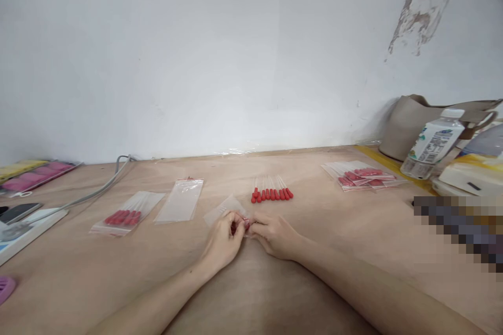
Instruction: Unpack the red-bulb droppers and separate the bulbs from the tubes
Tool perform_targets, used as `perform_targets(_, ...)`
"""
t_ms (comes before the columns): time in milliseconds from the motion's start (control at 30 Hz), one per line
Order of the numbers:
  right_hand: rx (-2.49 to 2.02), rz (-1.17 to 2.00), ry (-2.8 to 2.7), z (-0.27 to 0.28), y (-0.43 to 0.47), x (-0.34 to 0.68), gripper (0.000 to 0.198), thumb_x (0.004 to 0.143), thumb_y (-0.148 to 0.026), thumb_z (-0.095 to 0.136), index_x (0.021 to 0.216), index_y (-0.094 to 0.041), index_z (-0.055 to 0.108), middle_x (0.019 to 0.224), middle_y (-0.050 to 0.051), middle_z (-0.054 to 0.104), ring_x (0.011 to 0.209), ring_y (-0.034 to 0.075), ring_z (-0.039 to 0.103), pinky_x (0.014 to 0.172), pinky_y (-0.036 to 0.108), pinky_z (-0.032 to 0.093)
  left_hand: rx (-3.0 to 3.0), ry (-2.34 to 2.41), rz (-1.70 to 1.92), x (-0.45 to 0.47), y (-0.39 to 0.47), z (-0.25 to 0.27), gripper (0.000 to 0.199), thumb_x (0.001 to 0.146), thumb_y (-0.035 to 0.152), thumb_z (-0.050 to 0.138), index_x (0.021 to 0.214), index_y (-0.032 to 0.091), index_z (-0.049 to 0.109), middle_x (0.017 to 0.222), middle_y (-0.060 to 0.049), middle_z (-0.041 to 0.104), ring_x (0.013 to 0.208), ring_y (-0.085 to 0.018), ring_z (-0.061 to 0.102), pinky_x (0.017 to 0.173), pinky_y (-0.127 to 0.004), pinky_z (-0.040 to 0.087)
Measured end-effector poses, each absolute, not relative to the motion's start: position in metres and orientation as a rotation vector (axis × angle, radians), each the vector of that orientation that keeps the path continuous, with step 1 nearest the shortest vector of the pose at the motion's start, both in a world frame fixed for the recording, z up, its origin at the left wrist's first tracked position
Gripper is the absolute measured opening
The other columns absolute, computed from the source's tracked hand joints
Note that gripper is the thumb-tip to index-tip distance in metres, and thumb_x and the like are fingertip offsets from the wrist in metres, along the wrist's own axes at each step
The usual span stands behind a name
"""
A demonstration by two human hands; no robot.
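Note:
My left hand (222, 241) and my right hand (275, 233) meet at the middle of the table. Between them they pinch the end of a clear zip bag (223, 209), whose film spreads out behind my left fingers. Red bulbs show inside it, partly covered by the fingers. Just behind my hands lies a row of droppers (272, 194) with red bulbs and thin clear stems pointing to the wall. Flat zip bags (178, 202) that look empty are left of my hands. Farther left rests a filled zip bag (123, 217) of red-bulbed droppers.
A pile of filled bags (363, 175) lies at the right. Beyond it stand a plastic bottle (436, 141), a grey-beige bag (401, 125) and a white container (471, 178). On the left are a phone (19, 212), a grey cable (100, 189) and a pink-and-yellow pack (35, 175).

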State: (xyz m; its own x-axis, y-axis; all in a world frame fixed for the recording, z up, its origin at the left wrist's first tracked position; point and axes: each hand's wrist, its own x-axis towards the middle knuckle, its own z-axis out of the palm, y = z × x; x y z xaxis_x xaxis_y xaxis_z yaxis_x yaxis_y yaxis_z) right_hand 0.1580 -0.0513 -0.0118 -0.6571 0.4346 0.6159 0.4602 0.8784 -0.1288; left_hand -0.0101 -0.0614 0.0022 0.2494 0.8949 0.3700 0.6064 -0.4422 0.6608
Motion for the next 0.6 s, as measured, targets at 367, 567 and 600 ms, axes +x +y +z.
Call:
perform_targets(367,-0.607,0.261,-2.429,-0.007,-0.052,0.178,0.013,0.081,-0.018,0.044,0.078,-0.017,0.056,0.078,0.003,0.059,0.065,0.010,0.051,0.063,0.022,0.041,2.403,1.198,0.815,-0.040,-0.050,0.013,0.023,0.085,0.032,0.043,0.096,0.021,0.061,0.115,-0.006,0.054,0.112,-0.020,0.046,0.096,-0.035,0.035)
perform_targets(567,-0.907,0.063,-2.248,-0.006,-0.050,0.175,0.011,0.077,-0.020,0.054,0.073,-0.021,0.063,0.070,0.001,0.064,0.075,0.016,0.050,0.074,0.033,0.033,2.503,1.041,0.568,-0.056,-0.045,0.015,0.039,0.084,0.034,0.046,0.122,0.026,0.047,0.126,-0.005,0.048,0.118,-0.021,0.040,0.101,-0.039,0.030)
perform_targets(600,-0.962,0.047,-2.221,-0.007,-0.051,0.175,0.010,0.076,-0.020,0.055,0.074,-0.023,0.064,0.071,0.001,0.064,0.075,0.016,0.049,0.074,0.033,0.032,2.513,1.038,0.578,-0.055,-0.047,0.016,0.040,0.083,0.035,0.048,0.122,0.026,0.047,0.124,-0.005,0.050,0.116,-0.021,0.042,0.100,-0.039,0.031)
